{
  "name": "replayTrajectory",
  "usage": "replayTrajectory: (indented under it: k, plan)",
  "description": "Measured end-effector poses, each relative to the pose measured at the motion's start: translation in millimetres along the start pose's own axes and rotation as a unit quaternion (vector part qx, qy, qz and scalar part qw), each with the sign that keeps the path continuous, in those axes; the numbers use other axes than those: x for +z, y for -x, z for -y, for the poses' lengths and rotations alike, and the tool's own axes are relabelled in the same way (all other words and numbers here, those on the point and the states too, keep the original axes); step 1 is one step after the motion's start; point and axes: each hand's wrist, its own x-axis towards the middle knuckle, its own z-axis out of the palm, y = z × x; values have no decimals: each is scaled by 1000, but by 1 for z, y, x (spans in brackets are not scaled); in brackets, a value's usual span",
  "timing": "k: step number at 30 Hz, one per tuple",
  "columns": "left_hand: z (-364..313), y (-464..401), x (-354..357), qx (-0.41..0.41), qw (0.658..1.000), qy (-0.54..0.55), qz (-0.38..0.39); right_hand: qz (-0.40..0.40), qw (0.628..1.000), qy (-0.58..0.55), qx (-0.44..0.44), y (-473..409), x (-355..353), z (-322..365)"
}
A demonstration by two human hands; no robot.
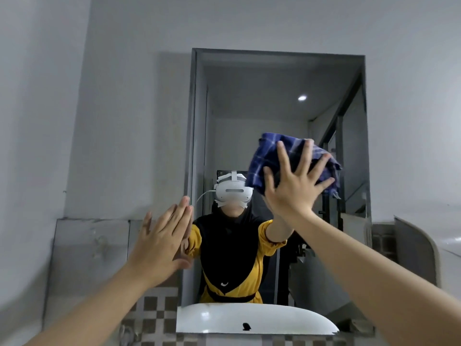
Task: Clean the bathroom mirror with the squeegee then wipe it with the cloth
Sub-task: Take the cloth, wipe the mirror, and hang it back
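Observation:
A tall frameless mirror (pixel 279 78) hangs on the pale wall above the sink. A blue plaid cloth (pixel 264 158) is pressed flat against the glass at mid-height on the mirror's right half, under my right hand (pixel 296 181), whose fingers are spread wide over it. My left hand (pixel 162 240) rests flat with fingers together at the mirror's left edge, lower down, and holds nothing. The mirror reflects a person in a yellow and black garment with a white headset. No squeegee is in view.
A white basin (pixel 254 318) sits directly below the mirror. Checkered brown and white tiles (pixel 154 310) cover the lower wall to the left, with a grey panel (pixel 87 245) above them. A curved grey fixture (pixel 419 248) stands at the right.

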Motion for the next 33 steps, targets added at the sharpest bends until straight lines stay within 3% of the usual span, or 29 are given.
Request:
replayTrajectory:
  k: [9, 13, 16, 24, 33]
  plan:
    - [-5, 14, 13, -16, 1000, -5, -13, 20, 979, -17, -200, 23, 27, 120]
    - [-11, 31, 19, -5, 1000, -6, -22, 8, 941, 17, -338, 22, 32, 117]
    - [-12, 34, 23, -2, 1000, 4, -14, 0, 923, 30, -384, 16, 27, 92]
    - [-16, 35, 23, -26, 999, 19, -8, 0, 966, 67, -249, 6, 2, -14]
    - [-23, 33, 19, -33, 999, -6, -4, 17, 999, 36, 5, 44, -8, -128]
